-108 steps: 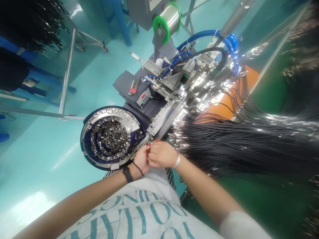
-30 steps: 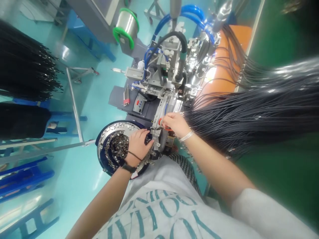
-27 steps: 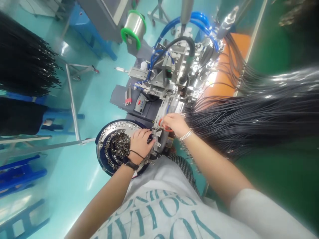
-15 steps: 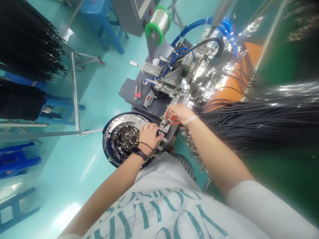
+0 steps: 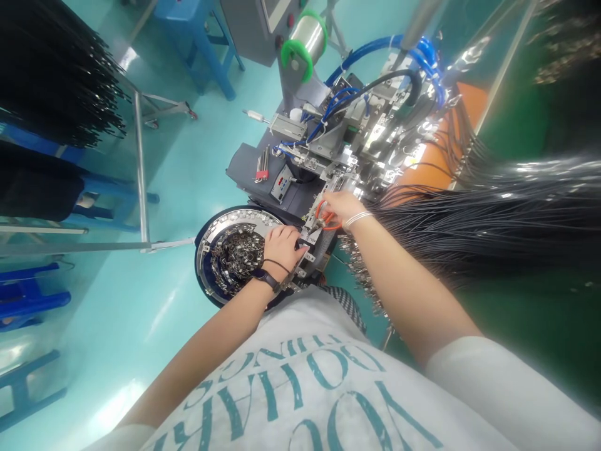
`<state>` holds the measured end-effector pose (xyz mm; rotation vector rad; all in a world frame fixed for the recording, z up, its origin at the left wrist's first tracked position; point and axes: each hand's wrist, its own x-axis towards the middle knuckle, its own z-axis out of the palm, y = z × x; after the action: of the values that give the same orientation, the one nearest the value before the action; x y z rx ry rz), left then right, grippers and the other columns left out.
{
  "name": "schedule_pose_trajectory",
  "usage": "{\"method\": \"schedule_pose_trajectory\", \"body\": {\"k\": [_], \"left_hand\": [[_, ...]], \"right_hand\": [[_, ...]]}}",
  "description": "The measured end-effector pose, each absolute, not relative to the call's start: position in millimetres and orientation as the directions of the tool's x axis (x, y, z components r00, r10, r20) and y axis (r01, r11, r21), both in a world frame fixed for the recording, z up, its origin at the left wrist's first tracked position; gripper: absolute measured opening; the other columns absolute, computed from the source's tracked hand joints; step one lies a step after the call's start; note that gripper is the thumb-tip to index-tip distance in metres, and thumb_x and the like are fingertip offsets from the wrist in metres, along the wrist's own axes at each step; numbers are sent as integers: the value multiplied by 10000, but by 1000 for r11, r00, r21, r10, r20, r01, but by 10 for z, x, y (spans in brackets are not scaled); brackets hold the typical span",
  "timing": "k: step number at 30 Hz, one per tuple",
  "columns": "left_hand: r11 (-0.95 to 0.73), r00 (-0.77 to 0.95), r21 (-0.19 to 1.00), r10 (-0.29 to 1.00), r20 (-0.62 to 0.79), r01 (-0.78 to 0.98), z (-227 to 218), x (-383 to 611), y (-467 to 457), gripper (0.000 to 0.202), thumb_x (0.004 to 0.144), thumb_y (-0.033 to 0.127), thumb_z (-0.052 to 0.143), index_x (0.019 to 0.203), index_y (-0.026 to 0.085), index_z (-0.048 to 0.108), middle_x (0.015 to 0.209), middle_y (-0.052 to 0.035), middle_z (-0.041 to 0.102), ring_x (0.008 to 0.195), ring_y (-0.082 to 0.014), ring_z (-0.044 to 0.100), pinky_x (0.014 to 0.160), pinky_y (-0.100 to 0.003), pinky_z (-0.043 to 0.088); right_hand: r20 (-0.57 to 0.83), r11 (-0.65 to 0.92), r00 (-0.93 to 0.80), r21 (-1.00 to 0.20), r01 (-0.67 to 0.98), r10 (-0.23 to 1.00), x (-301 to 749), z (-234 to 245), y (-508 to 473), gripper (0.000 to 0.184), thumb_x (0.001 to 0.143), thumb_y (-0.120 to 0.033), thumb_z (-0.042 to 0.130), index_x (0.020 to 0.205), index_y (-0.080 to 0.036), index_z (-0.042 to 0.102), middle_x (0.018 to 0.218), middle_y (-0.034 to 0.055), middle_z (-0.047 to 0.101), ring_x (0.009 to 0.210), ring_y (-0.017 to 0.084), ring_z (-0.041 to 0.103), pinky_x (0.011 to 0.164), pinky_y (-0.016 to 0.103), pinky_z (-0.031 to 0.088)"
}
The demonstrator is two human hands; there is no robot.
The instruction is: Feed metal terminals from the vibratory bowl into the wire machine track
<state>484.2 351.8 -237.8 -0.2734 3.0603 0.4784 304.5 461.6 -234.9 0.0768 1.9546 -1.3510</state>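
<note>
- A white T-shirt (image 5: 300, 401) filled the foreground, its teal lettering upside down to the camera; "DO HAR…" and "THINGS" could be read, and a black-and-white checked cloth (image 5: 345, 302) showed just past it.
- The left hand (image 5: 283, 245), with a black wristwatch (image 5: 267, 280) and a thin dark cord on the wrist, lay palm down with its fingers together, on the metal feed track (image 5: 307, 245) at the rim of the bowl. I cannot tell whether it had hold of anything.
- The right hand (image 5: 340, 208), with silver bangles (image 5: 357, 218) on the wrist, was curled over the same track further along, fingertips touching an orange looped part (image 5: 323, 219). I cannot tell whether this was a tool handle or a wire, or whether the hand gripped it.
- A round vibratory bowl feeder (image 5: 235, 254), dark blue and steel, was heaped with small metal terminals (image 5: 237, 250) just beside the left hand.
- Many thin black cables (image 5: 451, 225) with metal ends spread right of the right forearm, over a green counter (image 5: 521, 307).
- Beyond the hands stood a crimping machine (image 5: 352, 131) with blue pneumatic tubing (image 5: 361, 59), a small digital controller (image 5: 284, 185), and a wire spool with green flanges (image 5: 307, 47).
- Further left, bunches of black cables (image 5: 47, 69) hung by a steel frame (image 5: 137, 163) above a teal floor (image 5: 173, 188).
</note>
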Motion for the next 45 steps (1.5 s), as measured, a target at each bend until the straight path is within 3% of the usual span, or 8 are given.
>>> {"method": "schedule_pose_trajectory", "body": {"k": [4,9,23,33,39,45], "left_hand": [[935,-983,304,-176,-43,-181,-2401,4849,3515,239,745,395,715,889,226,627,1103,-18,643,1108,-244,487,968,-411,352],[933,-982,305,-188,-36,-190,-2415,4853,3514,236,743,394,715,890,234,624,1095,-5,644,1112,-237,484,962,-409,354],[929,-979,310,-194,-57,-202,-2389,4843,3528,212,751,378,700,889,230,637,1065,-35,645,1093,-250,487,962,-425,358],[920,-978,331,-197,-71,-209,-2366,4845,3524,223,756,366,694,918,224,638,1074,-41,642,1105,-246,481,981,-421,352],[922,-978,326,-196,-69,-208,-2366,4841,3524,211,778,381,674,910,221,634,1079,-39,641,1101,-244,484,974,-416,350],[922,-977,325,-198,-73,-211,-2360,4843,3528,201,777,373,675,910,228,632,1082,-43,640,1104,-251,486,975,-421,353]], "right_hand": [[-654,418,-691,-745,519,-308,3090,-2274,4684,222,723,-226,524,524,-203,429,428,-5,451,458,155,532,459,272,470],[-645,420,-689,-755,504,-332,3118,-2250,4673,191,733,-258,516,562,-201,449,436,-9,489,437,137,516,448,247,455],[-590,592,-691,-753,286,-417,3052,-2272,4512,179,706,-294,528,568,-187,565,483,38,594,440,158,544,463,261,414],[-535,605,-695,-776,179,-480,3003,-2216,4504,224,712,-298,497,531,-182,558,494,33,612,434,145,538,452,252,392],[-562,602,-675,-769,215,-478,3053,-2236,4479,242,710,-310,509,503,-187,529,485,43,592,438,161,546,456,269,414],[-664,524,-628,-732,436,-406,3038,-2205,4527,148,690,-217,540,548,-196,502,467,24,550,436,158,532,468,276,437]]}}
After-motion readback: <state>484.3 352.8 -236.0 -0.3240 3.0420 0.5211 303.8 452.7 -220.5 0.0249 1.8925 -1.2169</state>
